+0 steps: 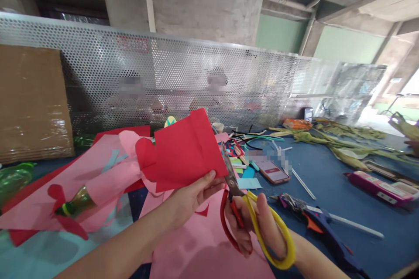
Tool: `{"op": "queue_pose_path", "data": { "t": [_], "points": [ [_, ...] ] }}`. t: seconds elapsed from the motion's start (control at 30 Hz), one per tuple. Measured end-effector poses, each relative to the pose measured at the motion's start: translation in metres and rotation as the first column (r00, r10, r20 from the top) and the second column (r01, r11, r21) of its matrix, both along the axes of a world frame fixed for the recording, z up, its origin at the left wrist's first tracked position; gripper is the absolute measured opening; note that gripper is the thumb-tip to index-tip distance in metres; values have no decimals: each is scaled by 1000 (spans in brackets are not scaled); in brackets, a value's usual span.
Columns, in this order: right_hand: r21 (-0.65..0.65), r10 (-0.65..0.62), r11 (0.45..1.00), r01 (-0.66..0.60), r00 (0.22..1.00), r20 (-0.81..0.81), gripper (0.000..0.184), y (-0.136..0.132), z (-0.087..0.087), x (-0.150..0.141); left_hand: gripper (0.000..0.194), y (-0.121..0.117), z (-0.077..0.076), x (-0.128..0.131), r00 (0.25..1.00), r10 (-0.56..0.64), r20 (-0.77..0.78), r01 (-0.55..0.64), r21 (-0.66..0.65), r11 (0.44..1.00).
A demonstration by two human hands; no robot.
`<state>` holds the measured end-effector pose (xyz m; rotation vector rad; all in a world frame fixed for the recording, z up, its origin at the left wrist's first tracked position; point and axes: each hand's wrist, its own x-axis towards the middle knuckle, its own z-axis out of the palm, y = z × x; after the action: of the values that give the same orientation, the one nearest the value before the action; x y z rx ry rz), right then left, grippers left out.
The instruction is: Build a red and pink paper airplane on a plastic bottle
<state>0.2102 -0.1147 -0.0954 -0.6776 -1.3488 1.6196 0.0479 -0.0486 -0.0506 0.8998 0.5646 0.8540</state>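
My left hand [204,188] pinches the lower right corner of a red sheet of paper [186,154], held up off the table and creased near its right side. Scissors [233,183] with one yellow and one red handle sit in my right hand [242,222], fingers through the loops. Their blades point up and away, beside the right edge of the red paper; whether they touch it I cannot tell. Beneath both hands lies pink paper [183,248] with a small red scrap on it. To the left rests a green bottle [80,200] wrapped in pink paper, with red paper pieces attached.
A glue gun [321,222] lies on the blue table at right, near white glue sticks [303,183] and a phone [270,168]. Paper scraps, dried husks [343,157] and a purple box [379,187] lie farther off. A perforated metal screen [183,69] stands behind, with people beyond it.
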Motion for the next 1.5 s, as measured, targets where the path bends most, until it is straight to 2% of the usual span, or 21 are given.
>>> {"op": "queue_pose_path", "data": {
  "t": [0.2, 0.33, 0.53, 0.63, 0.97, 1.1, 1.3, 1.5],
  "points": [
    [-40, -113, 992, 117, 989, 95, 81, -2, 6, -3, 34, -2, -2, 1, 1000, 13, 6, -13, -4, 1000],
    [-108, -127, 984, 140, 985, 116, 82, -2, 9, -6, 32, -1, -4, 2, 1000, 17, 13, -17, -25, 1000],
    [-138, -159, 974, 178, 977, 143, 82, -4, 17, -9, 30, -3, -1, 3, 999, 4, 36, -5, 4, 1000],
    [-133, -173, 972, 195, 972, 159, 82, -3, 15, -10, 29, -4, 0, 3, 999, -9, 34, 8, 14, 1000],
    [-152, -169, 971, 185, 980, 108, 80, -3, -2, -8, 26, -3, -2, 1, 1000, -12, 24, 11, 16, 1000],
    [-197, -157, 965, 174, 982, 101, 79, -1, -2, -8, 25, -4, -1, 1, 1000, -18, 20, 17, 34, 999],
    [-162, -122, 978, 131, 991, 61, 84, -2, 5, -8, 35, -7, 0, 3, 999, 3, -35, -1, 53, 999],
    [-127, -65, 989, 73, 996, 65, 83, -4, 6, -2, 28, -11, -8, 5, 999, -7, -47, 12, 96, 995]
  ]
}}
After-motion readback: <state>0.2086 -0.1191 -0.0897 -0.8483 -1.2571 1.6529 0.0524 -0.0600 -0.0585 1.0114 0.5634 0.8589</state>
